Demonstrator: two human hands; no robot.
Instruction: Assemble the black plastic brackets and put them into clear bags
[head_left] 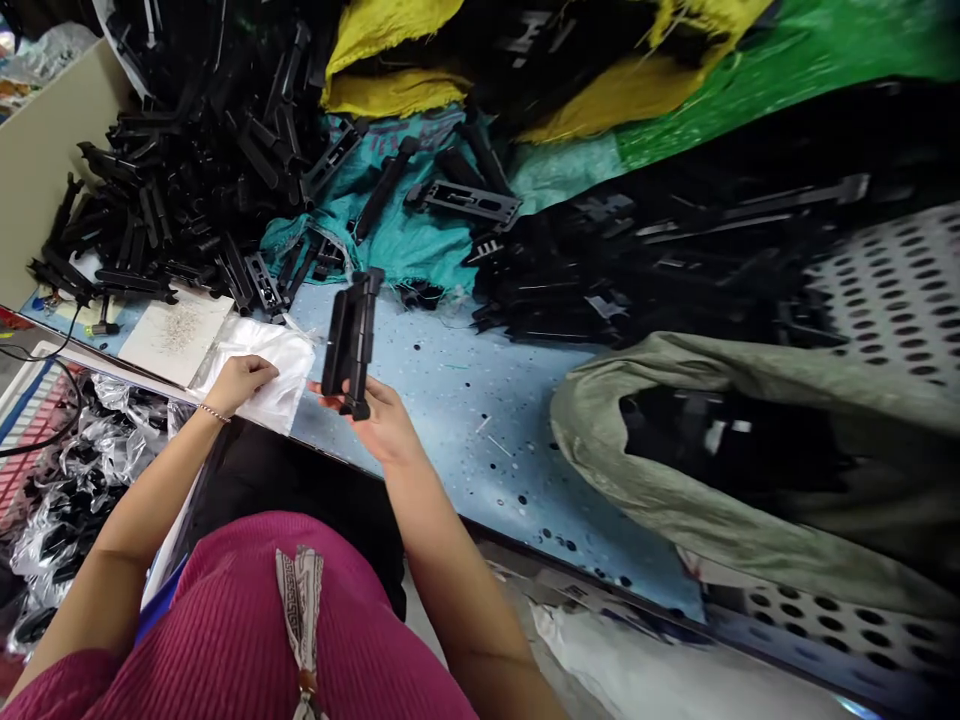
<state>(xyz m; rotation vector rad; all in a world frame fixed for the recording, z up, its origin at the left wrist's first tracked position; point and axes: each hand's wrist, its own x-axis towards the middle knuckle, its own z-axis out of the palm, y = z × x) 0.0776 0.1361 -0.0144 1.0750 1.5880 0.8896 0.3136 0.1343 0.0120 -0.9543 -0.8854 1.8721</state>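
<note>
While the right hand (380,412) grips a black plastic part (351,345) by its lower end, holding it upright above the counter (442,390), the left hand (241,383) has its fingertips pinched together on the thin white plastic sheeting (289,365) at the counter's near edge. The held part is bare, clear of the sheeting and with nothing around it, so this one piece seems only just begun. Below on the left, a good many dark things lie in crinkled clear plastic (120,430), which look to be finished, though their exact number and shape are hard to tell. Far more appears left: a large heap of loose black parts (157,200) covers the counter's left end, others rest on the teal sack (431,245), and more dark pieces show inside the grey-green sack (600,430).
</note>
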